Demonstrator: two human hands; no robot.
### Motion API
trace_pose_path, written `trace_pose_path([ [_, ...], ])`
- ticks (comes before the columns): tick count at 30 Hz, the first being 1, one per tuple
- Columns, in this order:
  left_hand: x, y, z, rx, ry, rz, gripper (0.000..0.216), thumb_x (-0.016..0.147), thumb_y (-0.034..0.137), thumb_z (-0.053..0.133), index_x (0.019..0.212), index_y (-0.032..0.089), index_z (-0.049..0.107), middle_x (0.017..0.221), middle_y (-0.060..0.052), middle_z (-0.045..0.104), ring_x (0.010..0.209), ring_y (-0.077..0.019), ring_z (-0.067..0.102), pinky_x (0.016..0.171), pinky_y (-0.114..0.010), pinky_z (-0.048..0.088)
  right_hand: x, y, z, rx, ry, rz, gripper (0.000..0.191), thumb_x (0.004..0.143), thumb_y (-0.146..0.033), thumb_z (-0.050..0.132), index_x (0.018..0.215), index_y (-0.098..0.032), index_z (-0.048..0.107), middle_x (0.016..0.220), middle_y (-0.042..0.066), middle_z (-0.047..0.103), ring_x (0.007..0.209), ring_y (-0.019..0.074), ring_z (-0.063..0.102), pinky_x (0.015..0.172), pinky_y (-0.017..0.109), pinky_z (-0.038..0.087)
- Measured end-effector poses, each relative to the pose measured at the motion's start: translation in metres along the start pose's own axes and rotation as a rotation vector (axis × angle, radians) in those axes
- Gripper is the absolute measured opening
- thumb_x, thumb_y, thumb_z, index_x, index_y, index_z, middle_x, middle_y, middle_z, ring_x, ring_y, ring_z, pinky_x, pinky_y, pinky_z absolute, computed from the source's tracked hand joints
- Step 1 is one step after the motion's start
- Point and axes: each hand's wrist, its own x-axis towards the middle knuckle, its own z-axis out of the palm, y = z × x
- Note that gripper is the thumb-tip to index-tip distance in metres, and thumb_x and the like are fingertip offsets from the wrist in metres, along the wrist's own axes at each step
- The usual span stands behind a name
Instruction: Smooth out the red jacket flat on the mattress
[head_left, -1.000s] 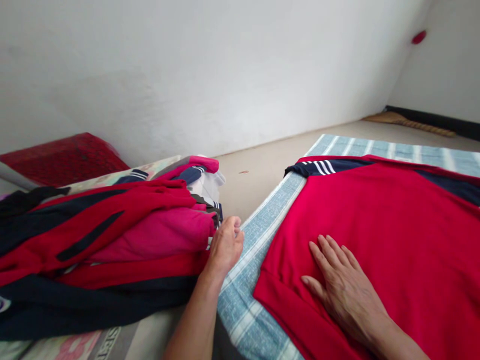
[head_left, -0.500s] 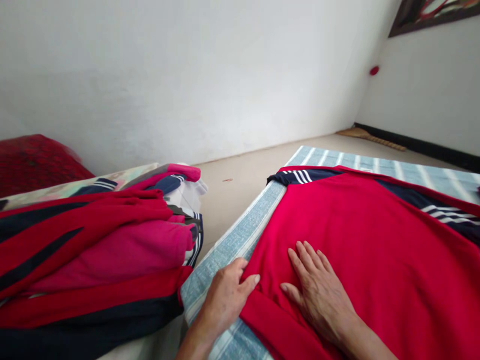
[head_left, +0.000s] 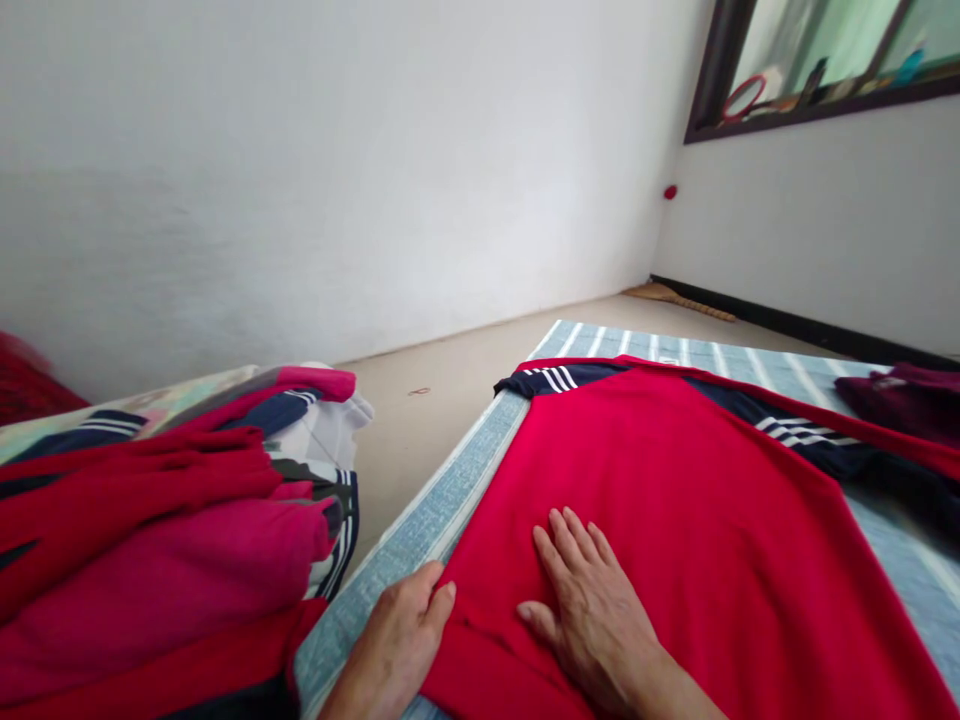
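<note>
A red track top (head_left: 645,470) with navy panels and white stripes lies spread face down or face up, I cannot tell which, on a blue-and-white striped sheet (head_left: 420,530). At its left edge my left hand (head_left: 401,635) is closed, thumb uppermost, pinching the red cloth. My right hand (head_left: 589,600) lies flat on the lower body of the garment, palm down with fingers stretched out. Small creases run through the cloth between the two hands.
Several red, pink and navy clothes (head_left: 165,560) are heaped at the left. Dark maroon cloth (head_left: 900,400) lies at the right on the sheet. Tiled floor (head_left: 420,430) separates heap and sheet. Behind are a white wall (head_left: 337,180) and a dark-framed window (head_left: 825,70).
The view has turned to the right, bringing more of the window and the maroon cloth into sight. Both hands keep about the same places on the red track top.
</note>
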Motion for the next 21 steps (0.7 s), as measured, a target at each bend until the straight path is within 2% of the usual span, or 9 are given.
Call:
trace_pose_path([
  [3,0.000,0.003,-0.003,-0.050,0.013,0.001,0.022,0.080,0.034,0.037,0.066,0.023,0.050,0.064,-0.002,0.061,0.065,-0.0204,0.058,0.067,-0.030,0.043,0.001,0.000,0.000,0.018,-0.010,-0.004,0.074,0.088,-0.066,0.026,0.140,-0.016,0.041,0.147,0.015,0.034,0.138,0.0313,0.025,0.110,0.051,0.027],
  [9,0.002,0.004,-0.008,-0.164,0.012,0.000,0.024,0.076,0.040,0.038,0.063,0.023,0.047,0.062,0.000,0.055,0.066,-0.0197,0.056,0.062,-0.027,0.043,-0.002,0.000,-0.004,0.059,0.001,-0.003,0.073,0.089,-0.066,0.025,0.143,-0.018,0.036,0.148,0.014,0.032,0.138,0.0299,0.024,0.110,0.049,0.027],
  [14,0.008,-0.005,-0.003,0.000,0.038,0.006,0.023,0.075,0.039,0.036,0.058,0.024,0.041,0.055,0.000,0.049,0.056,-0.0187,0.052,0.056,-0.028,0.038,-0.001,0.001,-0.005,0.069,0.023,0.006,0.074,0.089,-0.065,0.025,0.143,-0.017,0.035,0.148,0.017,0.032,0.138,0.0301,0.025,0.110,0.047,0.028],
  [21,0.012,-0.010,0.000,0.155,-0.021,0.009,0.025,0.084,0.030,0.032,0.066,0.022,0.048,0.066,-0.005,0.064,0.064,-0.0200,0.061,0.064,-0.028,0.040,0.002,0.006,0.007,0.050,0.096,-0.035,0.070,0.090,-0.062,0.033,0.141,-0.015,0.038,0.146,0.017,0.036,0.136,0.0298,0.029,0.109,0.045,0.030],
])
